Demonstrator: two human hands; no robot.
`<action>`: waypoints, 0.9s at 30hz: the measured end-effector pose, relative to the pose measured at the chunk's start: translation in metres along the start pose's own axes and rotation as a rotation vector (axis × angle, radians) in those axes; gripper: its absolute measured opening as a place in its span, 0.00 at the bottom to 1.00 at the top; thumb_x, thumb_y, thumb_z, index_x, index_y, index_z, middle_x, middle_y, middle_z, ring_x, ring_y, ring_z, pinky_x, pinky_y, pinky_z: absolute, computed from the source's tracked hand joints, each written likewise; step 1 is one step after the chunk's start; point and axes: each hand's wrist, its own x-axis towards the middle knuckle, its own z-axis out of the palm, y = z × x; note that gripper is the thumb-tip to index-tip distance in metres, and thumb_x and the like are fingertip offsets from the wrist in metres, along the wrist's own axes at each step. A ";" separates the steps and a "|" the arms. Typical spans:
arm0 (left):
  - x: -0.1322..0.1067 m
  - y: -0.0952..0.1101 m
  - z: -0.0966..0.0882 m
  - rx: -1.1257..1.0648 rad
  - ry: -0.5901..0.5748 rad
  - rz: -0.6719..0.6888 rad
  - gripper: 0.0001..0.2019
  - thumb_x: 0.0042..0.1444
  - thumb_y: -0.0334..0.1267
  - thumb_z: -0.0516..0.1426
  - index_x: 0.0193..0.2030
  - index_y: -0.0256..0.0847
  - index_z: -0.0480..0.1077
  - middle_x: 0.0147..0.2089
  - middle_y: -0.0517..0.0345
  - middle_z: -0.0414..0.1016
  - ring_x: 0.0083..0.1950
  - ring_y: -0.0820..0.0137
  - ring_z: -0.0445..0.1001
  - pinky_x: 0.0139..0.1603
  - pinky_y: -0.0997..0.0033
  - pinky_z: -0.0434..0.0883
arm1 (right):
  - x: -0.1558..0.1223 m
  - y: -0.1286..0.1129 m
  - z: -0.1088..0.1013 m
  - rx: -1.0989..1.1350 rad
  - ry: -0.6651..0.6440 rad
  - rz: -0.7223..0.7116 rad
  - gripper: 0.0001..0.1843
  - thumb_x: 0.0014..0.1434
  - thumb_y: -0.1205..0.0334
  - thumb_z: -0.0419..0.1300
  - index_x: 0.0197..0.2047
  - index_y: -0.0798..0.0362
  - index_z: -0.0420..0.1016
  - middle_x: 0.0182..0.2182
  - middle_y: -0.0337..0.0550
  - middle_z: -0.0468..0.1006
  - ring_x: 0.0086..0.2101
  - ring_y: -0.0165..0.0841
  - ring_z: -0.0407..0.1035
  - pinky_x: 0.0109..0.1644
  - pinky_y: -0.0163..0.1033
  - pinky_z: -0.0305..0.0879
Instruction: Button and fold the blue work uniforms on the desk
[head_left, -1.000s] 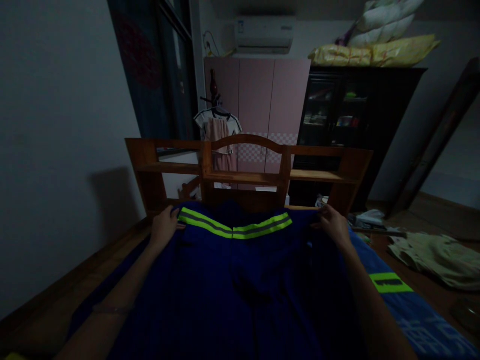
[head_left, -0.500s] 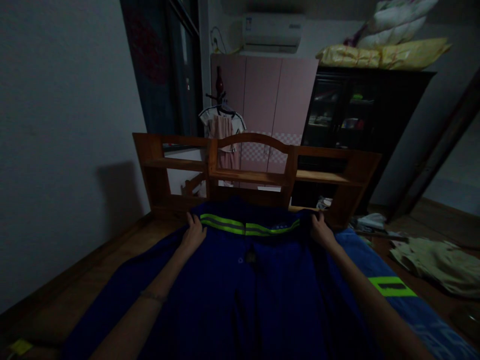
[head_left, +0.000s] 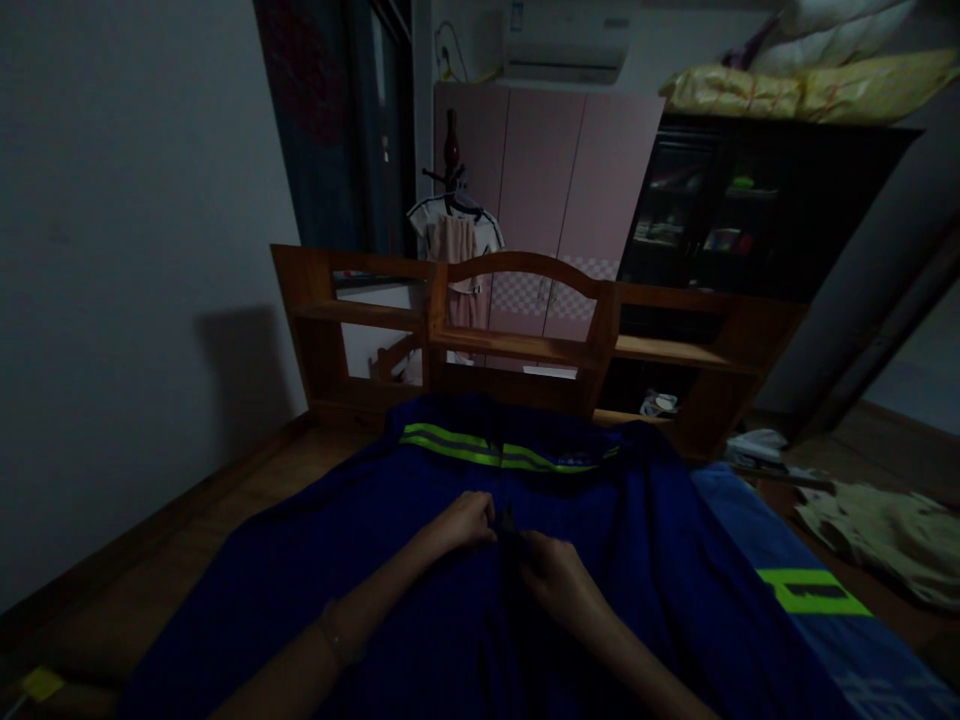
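Jacket is pinched by R hand, approx. 4 o'clock from curled L hand (grip can't be told), & is best kept flat, even.

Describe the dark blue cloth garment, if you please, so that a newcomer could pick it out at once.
Find the brown wooden shelf unit with the arched middle rail. On its near side, the dark blue cloth garment lies spread out. Unlike the lighter blue cloth showing at its right, it bears a long yellow-green band with a grey centre line across its far end.
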 end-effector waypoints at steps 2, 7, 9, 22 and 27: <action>0.005 -0.008 -0.001 -0.032 -0.045 -0.017 0.08 0.42 0.33 0.59 0.32 0.38 0.71 0.26 0.60 0.75 0.22 0.71 0.72 0.21 0.77 0.64 | -0.008 -0.008 0.000 0.071 -0.046 -0.021 0.22 0.54 0.70 0.51 0.52 0.51 0.69 0.29 0.40 0.78 0.26 0.30 0.70 0.27 0.31 0.55; 0.016 -0.018 -0.005 -0.140 -0.130 -0.041 0.08 0.42 0.37 0.61 0.30 0.36 0.70 0.22 0.60 0.73 0.22 0.71 0.74 0.22 0.79 0.66 | -0.015 -0.022 -0.004 0.106 -0.306 -0.081 0.21 0.50 0.69 0.56 0.48 0.50 0.73 0.26 0.38 0.78 0.24 0.30 0.71 0.22 0.29 0.51; 0.019 -0.020 -0.004 -0.221 -0.156 -0.045 0.09 0.43 0.39 0.61 0.29 0.35 0.70 0.22 0.59 0.74 0.23 0.70 0.75 0.23 0.77 0.68 | -0.003 -0.019 -0.012 0.162 -0.385 -0.069 0.13 0.55 0.64 0.55 0.42 0.51 0.75 0.24 0.38 0.78 0.21 0.29 0.70 0.21 0.28 0.52; 0.017 -0.028 -0.006 -0.589 -0.216 -0.110 0.17 0.34 0.40 0.66 0.31 0.33 0.71 0.23 0.56 0.75 0.27 0.66 0.76 0.32 0.67 0.72 | 0.047 0.043 0.000 0.191 -0.121 0.005 0.11 0.56 0.63 0.54 0.36 0.52 0.78 0.30 0.39 0.79 0.24 0.29 0.72 0.27 0.30 0.60; 0.019 -0.029 -0.005 -0.586 -0.212 -0.117 0.17 0.34 0.41 0.65 0.30 0.33 0.71 0.22 0.56 0.75 0.26 0.66 0.76 0.31 0.66 0.72 | 0.039 0.035 0.008 -0.022 0.078 0.040 0.10 0.57 0.64 0.55 0.34 0.47 0.78 0.31 0.39 0.78 0.32 0.32 0.73 0.31 0.32 0.57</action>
